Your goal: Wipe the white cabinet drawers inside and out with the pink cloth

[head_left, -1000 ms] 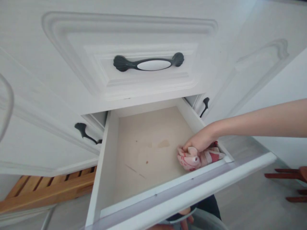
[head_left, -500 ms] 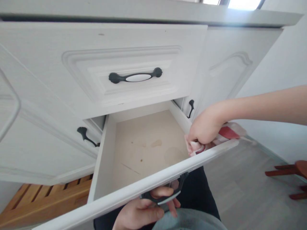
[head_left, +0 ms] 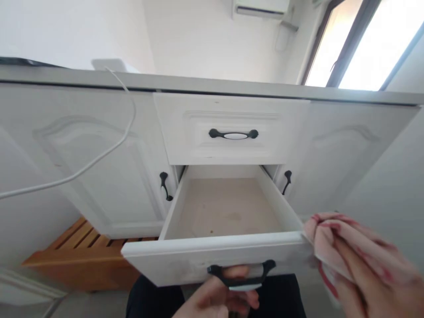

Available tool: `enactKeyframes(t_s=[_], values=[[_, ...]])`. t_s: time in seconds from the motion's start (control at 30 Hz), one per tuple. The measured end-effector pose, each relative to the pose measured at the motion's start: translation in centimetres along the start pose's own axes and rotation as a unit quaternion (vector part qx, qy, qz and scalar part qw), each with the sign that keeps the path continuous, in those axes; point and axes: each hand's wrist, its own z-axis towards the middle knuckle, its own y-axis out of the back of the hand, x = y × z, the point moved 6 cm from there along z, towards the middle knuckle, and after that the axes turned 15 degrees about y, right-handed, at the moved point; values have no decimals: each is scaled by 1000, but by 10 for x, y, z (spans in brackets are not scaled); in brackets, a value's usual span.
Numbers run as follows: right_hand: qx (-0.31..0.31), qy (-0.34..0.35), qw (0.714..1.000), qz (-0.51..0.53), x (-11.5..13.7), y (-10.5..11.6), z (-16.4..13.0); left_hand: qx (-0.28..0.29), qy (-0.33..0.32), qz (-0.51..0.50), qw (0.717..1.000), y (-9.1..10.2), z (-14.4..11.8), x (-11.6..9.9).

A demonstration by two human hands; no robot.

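A white drawer (head_left: pixel 215 254) stands pulled out of a white cabinet, and its beige bottom (head_left: pixel 228 207) is bare with a few small stains. My left hand (head_left: pixel 221 296) grips the drawer's dark handle (head_left: pixel 241 274) from below. At the lower right, outside the drawer and beside its front right corner, my right hand (head_left: pixel 367 282) holds a crumpled pink and red cloth (head_left: pixel 334 238). Hand and cloth are blurred.
Above the open drawer a shut drawer has a dark handle (head_left: pixel 233 134). Cabinet doors with dark handles (head_left: pixel 164 185) flank it. A white cable (head_left: pixel 99 154) hangs across the left door. A wooden slatted rack (head_left: pixel 82 251) lies on the floor at left. A window (head_left: pixel 364 44) is at upper right.
My right hand lifted the cloth out of the drawer and pulled it back to the lower right. The view moved back and up, now showing the countertop, wall and window.
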Motion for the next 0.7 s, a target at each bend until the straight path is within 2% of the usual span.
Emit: enactKeyframes(t_s=[0.1, 0.2, 0.3, 0.43, 0.57, 0.63, 0.7], values=[[-33, 15, 999, -22, 39, -32, 2, -91, -53, -61, 993, 2, 6, 0], [-67, -3, 998, 19, 57, -53, 25, -162, -86, -74, 980, 11, 17, -3], [-77, -50, 996, 1, 66, -80, 53, -183, -95, -98, 974, 28, 36, -12], [-63, -58, 994, -61, 80, -136, 95, -211, -148, -136, 957, 57, 68, -41], [-42, -23, 998, -39, 87, -194, 146, -240, -219, -142, 935, 82, 96, -78], [-36, 22, 999, -21, 93, -220, 171, -257, -228, -156, 926, 95, 107, -91], [-59, 73, 995, -29, 101, -239, 190, -279, -225, -166, 919, 107, 115, -101]])
